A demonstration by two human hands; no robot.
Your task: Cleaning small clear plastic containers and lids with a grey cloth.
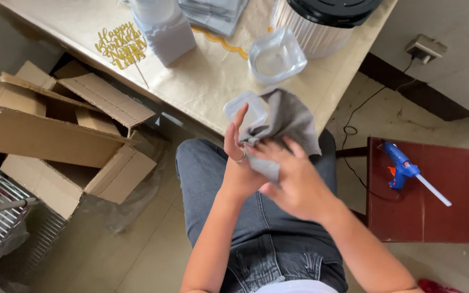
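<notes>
My left hand [238,163] holds a small clear plastic container [245,108] up over my lap, fingers raised along its side. My right hand [291,182] grips a grey cloth [289,116] and presses it against the container and my left palm. The cloth drapes over the container's right side and hides part of it. A ring shows on a left finger.
A cream-topped table [202,81] carries another clear container [276,54], a gold cake topper [120,46], a white ribbed tub with a black lid [321,21] and wrapped packs. Open cardboard boxes [55,135] lie at left; a red stool [424,190] with a blue glue gun [403,165] stands right.
</notes>
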